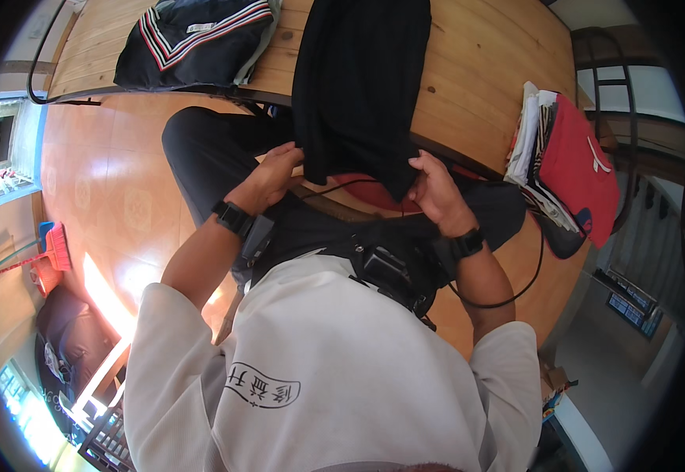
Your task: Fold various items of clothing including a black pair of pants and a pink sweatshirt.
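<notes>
A black cloth garment (pixel 363 76) lies lengthwise over the wooden table (pixel 484 76), its near end hanging past the table's edge above my lap. My left hand (pixel 274 174) pinches the lower left corner of the cloth. At the opposite corner, my right hand (pixel 437 189) grips the fabric between thumb and fingers. The cloth is spread between both hands; which kind of garment it is I cannot tell. To its left on the table rests a folded dark garment (pixel 200 50) with white and red stripes in a V shape.
A stack of folded clothes with a red garment (pixel 578 165) on top sits at the table's right edge. From the pouch (pixel 386 262) at my waist, a black cable (pixel 531 283) loops right. A pink broom (pixel 57 248) leans by the left wall.
</notes>
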Tool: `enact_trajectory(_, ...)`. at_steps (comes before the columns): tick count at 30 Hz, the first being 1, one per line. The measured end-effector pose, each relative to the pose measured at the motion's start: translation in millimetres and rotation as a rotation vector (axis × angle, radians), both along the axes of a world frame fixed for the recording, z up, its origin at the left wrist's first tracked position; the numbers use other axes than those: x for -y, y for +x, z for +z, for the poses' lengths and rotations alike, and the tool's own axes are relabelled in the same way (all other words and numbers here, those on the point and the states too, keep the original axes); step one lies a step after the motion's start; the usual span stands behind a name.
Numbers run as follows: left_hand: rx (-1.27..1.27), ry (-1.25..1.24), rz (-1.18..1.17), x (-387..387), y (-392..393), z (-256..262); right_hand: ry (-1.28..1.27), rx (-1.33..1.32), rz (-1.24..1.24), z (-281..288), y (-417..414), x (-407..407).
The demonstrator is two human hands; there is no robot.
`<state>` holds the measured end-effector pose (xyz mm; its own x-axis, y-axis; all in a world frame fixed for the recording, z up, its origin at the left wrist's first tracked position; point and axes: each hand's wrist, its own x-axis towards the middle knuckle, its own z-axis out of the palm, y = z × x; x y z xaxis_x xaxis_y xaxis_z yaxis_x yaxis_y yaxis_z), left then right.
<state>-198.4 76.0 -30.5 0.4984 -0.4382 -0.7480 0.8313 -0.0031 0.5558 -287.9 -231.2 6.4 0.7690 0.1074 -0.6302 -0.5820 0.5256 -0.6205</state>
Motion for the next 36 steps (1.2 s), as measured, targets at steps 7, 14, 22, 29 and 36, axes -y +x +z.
enact_trajectory(7, 0.086, -0.431, 0.182, -24, -9, 5, -0.059, -0.082, -0.147, -20, -4, 2)
enact_trajectory(14, -0.024, -0.531, 0.239, -29, -6, 30, -0.083, -0.109, -0.161, -3, 2, -9)
enact_trajectory(22, 0.09, -0.286, 0.372, -32, -16, -1, -0.035, -0.138, -0.192, 16, 3, -11)
enact_trajectory(29, 0.005, -0.421, 0.333, -33, -19, 13, 0.061, -0.117, -0.18, 0, -10, -10)
enact_trajectory(36, 0.026, -0.463, 0.37, -46, -17, 14, 0.15, -0.285, -0.11, -2, -38, -34)
